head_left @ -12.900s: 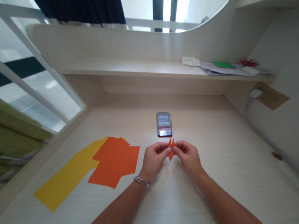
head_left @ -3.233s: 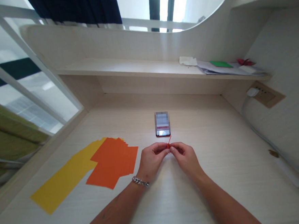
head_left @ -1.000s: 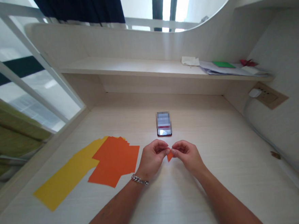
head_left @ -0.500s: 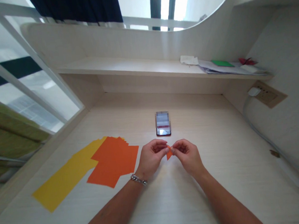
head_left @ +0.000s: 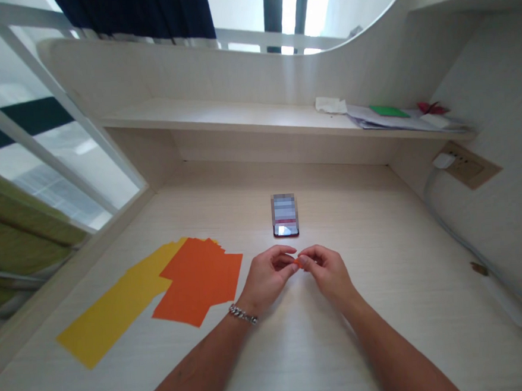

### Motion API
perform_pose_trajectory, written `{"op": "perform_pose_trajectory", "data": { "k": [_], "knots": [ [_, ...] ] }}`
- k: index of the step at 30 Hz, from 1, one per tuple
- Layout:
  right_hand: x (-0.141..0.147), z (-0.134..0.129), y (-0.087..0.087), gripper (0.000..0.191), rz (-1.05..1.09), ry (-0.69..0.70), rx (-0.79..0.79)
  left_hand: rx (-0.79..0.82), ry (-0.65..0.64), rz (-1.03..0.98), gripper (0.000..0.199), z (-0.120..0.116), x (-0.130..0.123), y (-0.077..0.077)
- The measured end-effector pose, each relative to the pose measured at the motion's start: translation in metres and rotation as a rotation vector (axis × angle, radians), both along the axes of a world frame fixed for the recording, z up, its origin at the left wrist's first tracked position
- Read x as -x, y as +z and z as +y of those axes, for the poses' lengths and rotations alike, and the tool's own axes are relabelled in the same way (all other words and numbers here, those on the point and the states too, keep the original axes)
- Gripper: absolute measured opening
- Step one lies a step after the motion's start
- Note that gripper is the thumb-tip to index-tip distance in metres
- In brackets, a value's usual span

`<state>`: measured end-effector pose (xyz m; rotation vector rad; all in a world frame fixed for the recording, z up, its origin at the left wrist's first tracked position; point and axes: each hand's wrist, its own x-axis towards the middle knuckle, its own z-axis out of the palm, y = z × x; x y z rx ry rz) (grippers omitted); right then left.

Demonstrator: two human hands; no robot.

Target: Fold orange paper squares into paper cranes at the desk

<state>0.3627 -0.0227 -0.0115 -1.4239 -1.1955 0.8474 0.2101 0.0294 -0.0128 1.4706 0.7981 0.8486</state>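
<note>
Sm. orange paper (head_left: pixel 298 263), part-hidden btwn L grip (head_left: pixel 268 275) & R grip (head_left: pixel 327 269)

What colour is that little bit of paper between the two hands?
Orange; the little bit of paper shows best in the head view.

Home or dorm, by the look: built-in desk (head_left: pixel 346 201) with shelf (head_left: pixel 219 112), mirror (head_left: pixel 243 9) above, wall socket (head_left: pixel 473 167) at right, olive curtain (head_left: pixel 16 215) at left
</note>
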Motion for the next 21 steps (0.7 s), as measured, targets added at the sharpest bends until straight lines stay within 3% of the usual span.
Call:
{"op": "perform_pose_trajectory", "data": {
  "k": [6,10,17,21],
  "knots": [
    [0.0007,0.0047,-0.0070,0.021,0.165,-0.054,0.011,-0.057,0.128,-0.035,0.019,0.0031,-0.0006,-0.0003],
    [0.0045,0.0044,-0.0091,0.020,0.155,-0.087,-0.038,-0.053,0.041,-0.059,0.025,-0.0011,-0.0030,0.0005],
    [0.0038,0.0026,-0.0079,0.018,0.190,0.066,0.019,-0.073,0.101,-0.046,0.019,0.0025,-0.0009,-0.0041],
    [0.0055,0.0020,-0.0041,0.017,0.347,0.093,0.008,-0.024,0.198,-0.148,0.033,0.0070,-0.0021,-0.0028]
  ]
}}
